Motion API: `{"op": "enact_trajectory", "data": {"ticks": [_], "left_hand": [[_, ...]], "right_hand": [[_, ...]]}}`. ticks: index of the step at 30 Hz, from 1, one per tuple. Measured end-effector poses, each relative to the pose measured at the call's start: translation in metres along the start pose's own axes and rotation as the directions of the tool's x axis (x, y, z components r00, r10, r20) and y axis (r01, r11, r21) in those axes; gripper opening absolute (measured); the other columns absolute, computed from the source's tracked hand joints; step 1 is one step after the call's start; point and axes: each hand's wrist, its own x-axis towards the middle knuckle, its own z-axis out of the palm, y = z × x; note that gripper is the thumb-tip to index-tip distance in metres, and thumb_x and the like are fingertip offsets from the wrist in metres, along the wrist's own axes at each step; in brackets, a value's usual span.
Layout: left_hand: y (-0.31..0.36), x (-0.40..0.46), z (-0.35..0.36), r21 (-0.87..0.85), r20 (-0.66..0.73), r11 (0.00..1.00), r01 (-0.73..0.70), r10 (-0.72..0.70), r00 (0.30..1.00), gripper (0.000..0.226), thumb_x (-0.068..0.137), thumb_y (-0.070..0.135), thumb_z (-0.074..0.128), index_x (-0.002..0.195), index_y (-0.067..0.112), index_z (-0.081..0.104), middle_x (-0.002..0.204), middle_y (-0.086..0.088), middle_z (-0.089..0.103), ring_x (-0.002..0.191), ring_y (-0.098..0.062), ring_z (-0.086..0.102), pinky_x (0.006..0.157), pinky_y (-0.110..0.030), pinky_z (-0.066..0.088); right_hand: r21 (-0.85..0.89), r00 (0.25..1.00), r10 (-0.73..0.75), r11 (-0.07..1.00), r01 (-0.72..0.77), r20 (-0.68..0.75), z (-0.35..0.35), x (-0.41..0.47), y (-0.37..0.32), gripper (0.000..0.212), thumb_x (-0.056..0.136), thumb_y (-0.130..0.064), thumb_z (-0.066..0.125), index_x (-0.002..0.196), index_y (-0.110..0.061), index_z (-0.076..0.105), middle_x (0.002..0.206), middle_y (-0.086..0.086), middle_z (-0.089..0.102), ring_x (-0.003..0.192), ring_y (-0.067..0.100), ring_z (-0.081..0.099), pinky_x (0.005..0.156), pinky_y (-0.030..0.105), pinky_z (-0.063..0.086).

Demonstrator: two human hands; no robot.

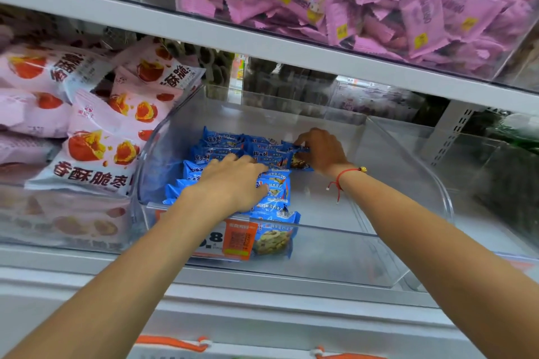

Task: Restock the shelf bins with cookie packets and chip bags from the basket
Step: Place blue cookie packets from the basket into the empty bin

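While left hand (233, 183) lies flat on blue cookie packets (274, 192), right hand (320, 148) pinches one; clear bin (408, 178)

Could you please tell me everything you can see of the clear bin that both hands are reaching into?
The clear bin looks like transparent plastic, with rounded corners and a low front wall bearing an orange price label. It sits on the middle shelf between a bin of pink snack bags and another clear bin. Blue cookie packets fill its left part; the right is bare. The left hand rests on the packets; the right hand grips one at the back.
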Motion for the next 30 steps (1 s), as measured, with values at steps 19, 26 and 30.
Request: {"op": "enact_trajectory", "data": {"ticks": [19, 26, 30], "left_hand": [[0.002, -0.006, -0.009, -0.087, -0.188, 0.996, 0.014, -0.030, 0.982, 0.043, 0.099, 0.044, 0.039, 0.138, 0.027, 0.048, 0.140, -0.005, 0.048, 0.130, -0.028, 0.039, 0.102, -0.043, 0.035], [0.033, -0.075, -0.035, -0.269, -0.675, 0.954, -0.133, -0.088, 0.733, 0.024, 0.094, 0.030, 0.051, 0.116, 0.029, 0.063, 0.112, 0.010, 0.064, 0.105, -0.014, 0.057, 0.084, -0.036, 0.047], [0.050, -0.132, -0.019, -0.405, -0.674, 0.904, -0.136, -0.195, 0.713, 0.014, 0.091, 0.033, 0.055, 0.101, 0.034, 0.065, 0.086, 0.017, 0.060, 0.082, -0.005, 0.056, 0.072, -0.027, 0.042]], "right_hand": [[0.279, 0.985, -0.043, 0.960, -0.006, 0.167, -0.076, -0.076, -0.032, 0.041, 0.083, -0.007, 0.067, 0.123, -0.010, 0.061, 0.130, 0.010, 0.056, 0.109, 0.028, 0.059, 0.090, 0.030, 0.045], [0.486, 0.996, -0.029, 0.871, 0.065, -0.081, -0.109, -0.166, -0.058, 0.027, 0.081, -0.011, 0.070, 0.105, -0.023, 0.070, 0.097, -0.002, 0.063, 0.087, 0.010, 0.057, 0.076, 0.013, 0.041], [0.584, 0.995, -0.034, 0.807, 0.081, -0.091, -0.111, -0.214, -0.071, 0.019, 0.079, -0.010, 0.071, 0.089, -0.026, 0.070, 0.074, -0.009, 0.061, 0.067, 0.008, 0.055, 0.062, 0.008, 0.038]]}}
